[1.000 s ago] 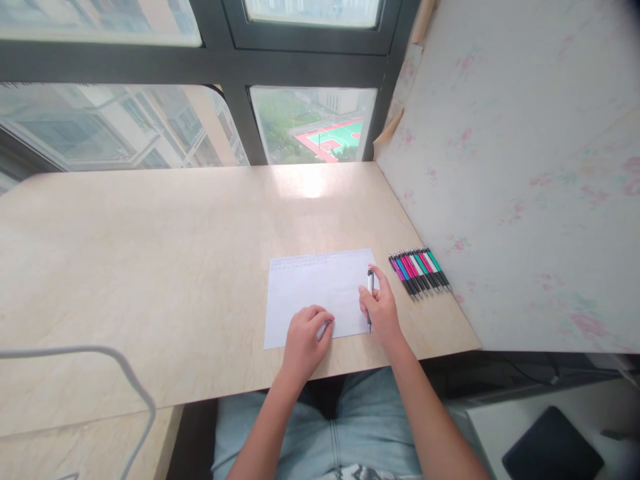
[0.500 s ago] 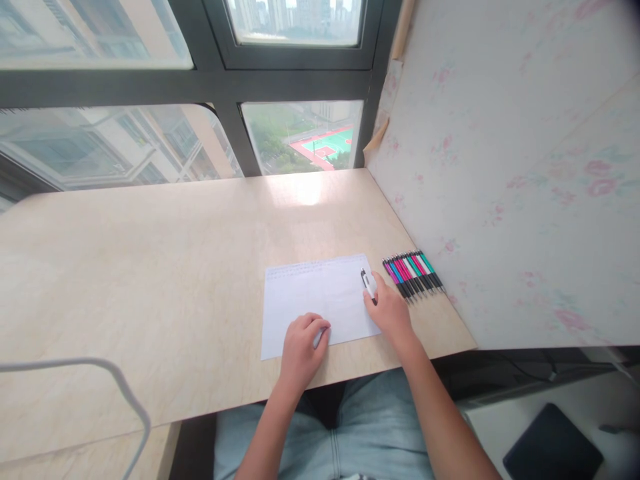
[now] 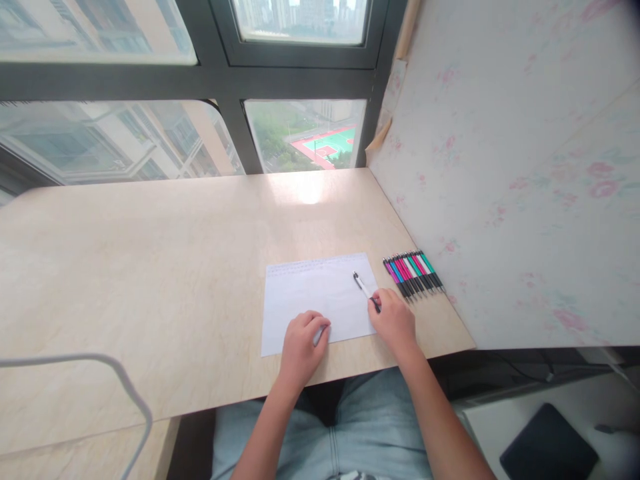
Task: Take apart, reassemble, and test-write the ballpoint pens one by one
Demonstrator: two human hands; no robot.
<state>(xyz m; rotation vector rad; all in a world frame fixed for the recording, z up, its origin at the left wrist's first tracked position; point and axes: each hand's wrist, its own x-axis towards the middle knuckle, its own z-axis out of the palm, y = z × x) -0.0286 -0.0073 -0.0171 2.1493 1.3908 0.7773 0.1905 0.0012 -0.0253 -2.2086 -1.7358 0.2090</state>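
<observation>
A white pen (image 3: 363,285) with a black clip end and black grip is held by my right hand (image 3: 395,320), its fingers pinched around the lower end. The pen slants over the right part of a white sheet of paper (image 3: 300,297), clip end pointing up and left. Along the sheet's top runs small handwriting. My left hand (image 3: 303,340) rests on the paper's lower edge with curled fingers, thumb and forefinger meeting; whether anything lies inside them is hidden. Just right of the sheet is a row of several coloured pens (image 3: 413,275) with black grips.
The pale wooden desk (image 3: 150,267) reaches back to dark-framed windows (image 3: 220,83). A flower-patterned wall (image 3: 500,167) bounds its right side. At the lower left curves a grey cable or tube (image 3: 120,377). Below right lies a dark flat object (image 3: 549,443).
My right hand has shifted slightly down and right along the pen, toward its black grip. More of the white barrel shows now, and the clip end lies further left. My left hand stays put.
</observation>
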